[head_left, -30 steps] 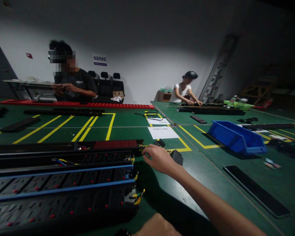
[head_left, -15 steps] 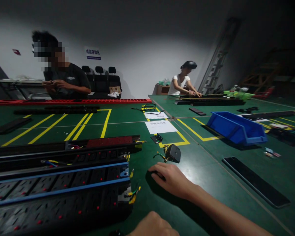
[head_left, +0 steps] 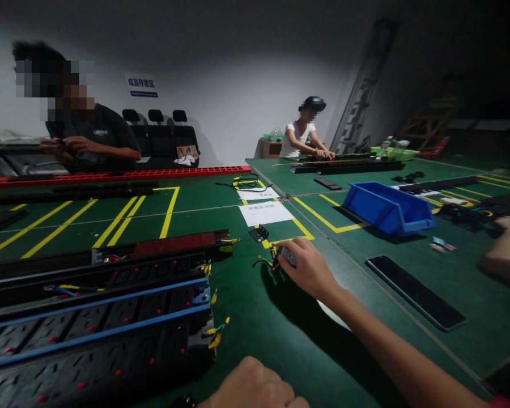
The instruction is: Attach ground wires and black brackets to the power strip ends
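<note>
My right hand (head_left: 304,263) is closed round a small black block with wires (head_left: 289,258), its thumb and fingers covering most of it. Green and yellow wire ends stick out to the left of the fingertips. At the bottom edge my left hand (head_left: 253,386) is curled, knuckles up; whatever it may hold is hidden. A small black part (head_left: 261,232) lies just beyond my right hand. Long black power strips (head_left: 144,303) with red-dotted sockets and blue edges lie side by side on the left, yellow-sleeved wire ends at their right ends.
A blue bin (head_left: 389,207) and a phone (head_left: 414,292) are on the green table (head_left: 242,317) to the right. White paper labels (head_left: 266,213) lie ahead. Another person's hand (head_left: 508,249) shows at the right edge. Two people work across the table, near a red rail (head_left: 187,171).
My right hand has moved forward from the bare table onto the black block and closed round it. Another hand has come in at the right edge. The view has shifted somewhat.
</note>
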The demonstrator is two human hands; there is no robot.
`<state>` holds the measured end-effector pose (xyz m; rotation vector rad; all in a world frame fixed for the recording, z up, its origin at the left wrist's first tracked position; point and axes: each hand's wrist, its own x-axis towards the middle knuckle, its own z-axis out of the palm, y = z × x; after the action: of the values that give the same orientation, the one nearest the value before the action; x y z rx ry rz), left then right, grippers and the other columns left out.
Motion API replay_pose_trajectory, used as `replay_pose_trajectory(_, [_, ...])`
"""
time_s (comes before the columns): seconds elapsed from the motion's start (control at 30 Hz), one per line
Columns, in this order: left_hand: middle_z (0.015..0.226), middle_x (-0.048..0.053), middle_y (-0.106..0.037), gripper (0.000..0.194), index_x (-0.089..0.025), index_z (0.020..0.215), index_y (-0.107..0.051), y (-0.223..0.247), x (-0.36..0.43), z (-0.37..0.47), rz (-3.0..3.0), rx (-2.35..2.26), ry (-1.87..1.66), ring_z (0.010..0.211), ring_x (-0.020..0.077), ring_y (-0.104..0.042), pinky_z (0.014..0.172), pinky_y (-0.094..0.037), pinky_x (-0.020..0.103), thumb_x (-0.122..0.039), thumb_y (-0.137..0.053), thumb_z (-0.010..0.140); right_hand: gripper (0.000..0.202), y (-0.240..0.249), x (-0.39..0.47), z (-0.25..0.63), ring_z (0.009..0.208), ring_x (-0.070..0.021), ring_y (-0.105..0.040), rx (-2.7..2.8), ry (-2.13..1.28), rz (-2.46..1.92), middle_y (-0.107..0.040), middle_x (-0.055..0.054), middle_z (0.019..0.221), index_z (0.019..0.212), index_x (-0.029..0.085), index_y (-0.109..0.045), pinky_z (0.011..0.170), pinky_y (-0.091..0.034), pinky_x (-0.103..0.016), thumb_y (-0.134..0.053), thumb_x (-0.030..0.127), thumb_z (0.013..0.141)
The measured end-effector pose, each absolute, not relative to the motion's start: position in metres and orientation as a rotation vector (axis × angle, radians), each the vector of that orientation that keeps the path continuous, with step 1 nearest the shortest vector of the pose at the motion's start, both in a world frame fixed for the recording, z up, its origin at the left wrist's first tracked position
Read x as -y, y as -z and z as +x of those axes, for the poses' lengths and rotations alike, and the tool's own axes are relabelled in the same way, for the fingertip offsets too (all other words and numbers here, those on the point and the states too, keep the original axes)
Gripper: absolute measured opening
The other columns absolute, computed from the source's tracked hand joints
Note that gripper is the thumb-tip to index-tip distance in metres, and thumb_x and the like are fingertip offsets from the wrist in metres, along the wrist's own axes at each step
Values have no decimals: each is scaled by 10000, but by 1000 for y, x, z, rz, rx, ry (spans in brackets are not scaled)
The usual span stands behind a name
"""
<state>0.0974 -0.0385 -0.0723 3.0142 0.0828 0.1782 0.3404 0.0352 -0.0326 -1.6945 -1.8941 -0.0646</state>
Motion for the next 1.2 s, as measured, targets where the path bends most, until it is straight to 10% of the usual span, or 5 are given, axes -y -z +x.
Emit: replay_pose_trajectory(1.2, [615,-69,-622,348,-210,777,-548,50,44,97,3015,-138,-239,501,134,-575,397,-221,327,-405,-632,1053,147,24,-30,349,968,-263,-672,2284,87,-1843,-728,-104,998,964,199,-767,831,-474,-356,-633,153,925])
